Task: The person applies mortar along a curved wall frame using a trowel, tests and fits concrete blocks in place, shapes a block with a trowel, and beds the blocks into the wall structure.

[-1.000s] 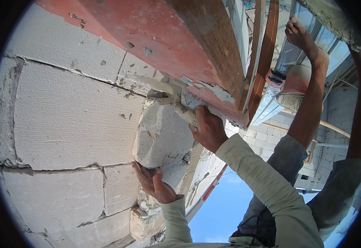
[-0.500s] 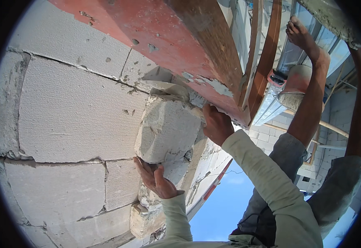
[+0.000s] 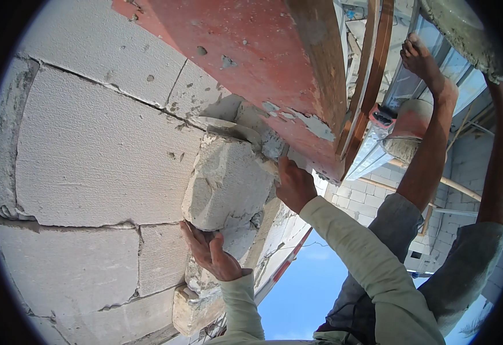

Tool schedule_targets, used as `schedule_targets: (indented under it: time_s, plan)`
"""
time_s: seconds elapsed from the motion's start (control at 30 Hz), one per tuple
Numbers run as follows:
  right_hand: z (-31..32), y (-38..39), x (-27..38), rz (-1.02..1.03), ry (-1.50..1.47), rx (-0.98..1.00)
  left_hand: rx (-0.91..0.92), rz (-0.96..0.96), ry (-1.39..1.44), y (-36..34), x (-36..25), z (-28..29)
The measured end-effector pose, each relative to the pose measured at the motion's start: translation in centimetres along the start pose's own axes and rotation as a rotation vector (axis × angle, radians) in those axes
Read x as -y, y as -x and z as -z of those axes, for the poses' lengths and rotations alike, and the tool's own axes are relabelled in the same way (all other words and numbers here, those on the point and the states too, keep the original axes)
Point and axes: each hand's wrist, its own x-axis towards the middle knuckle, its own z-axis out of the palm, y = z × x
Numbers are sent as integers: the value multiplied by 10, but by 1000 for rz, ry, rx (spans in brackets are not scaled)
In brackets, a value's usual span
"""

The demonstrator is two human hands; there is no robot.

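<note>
My left hand (image 3: 211, 250) is under the lower edge of a rough, chipped pale block (image 3: 223, 184), its fingers curled against it. A curved, mortar-caked metal tool (image 3: 228, 126) lies along the block's upper edge, below a red beam (image 3: 246, 57). My right hand (image 3: 294, 184) is closed at the block's right side, around what looks like that tool's handle, mostly hidden by the fingers. Both hands are beside a wall of pale blocks (image 3: 102, 144) with cracked, uneven joints.
My bare legs (image 3: 435, 126) extend at the right, one foot on a metal-and-glass ledge. Beside them are a mortar-crusted bucket (image 3: 407, 123), a red-handled saw (image 3: 383, 115) and wooden poles (image 3: 458, 184). A mortar-covered container edge (image 3: 464, 29) is at the top right. Blue sky shows below.
My right hand and the tool have shifted slightly, showing more of the block's upper right part. My left hand stays under the block. The view has shifted a little.
</note>
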Motion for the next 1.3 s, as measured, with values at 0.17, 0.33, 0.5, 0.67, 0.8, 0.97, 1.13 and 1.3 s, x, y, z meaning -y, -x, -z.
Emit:
schedule_targets:
  time_s: [0.17,0.33,0.5,0.67,0.8,0.97,1.13,1.3]
  plan:
    - [-2,3,2,76,46,-140,21,23,39,0,3,-1]
    - [-19,4,-10,-25,23,-24,6,4,59,0,2,0]
    - [-22,6,-15,17,353,-67,34,2,30,-3,0,5]
    - [-9,14,-3,-40,275,-160,61,4,88,-3,-3,7]
    - [-7,26,4,-84,236,-127,78,-33,113,-4,-1,9]
    - [-6,37,13,-34,277,-74,30,-32,131,-5,8,16]
    - [12,45,30,-36,270,-98,66,-157,130,-8,21,19]
    - [40,67,60,77,383,-41,55,-352,-56,-12,29,23]
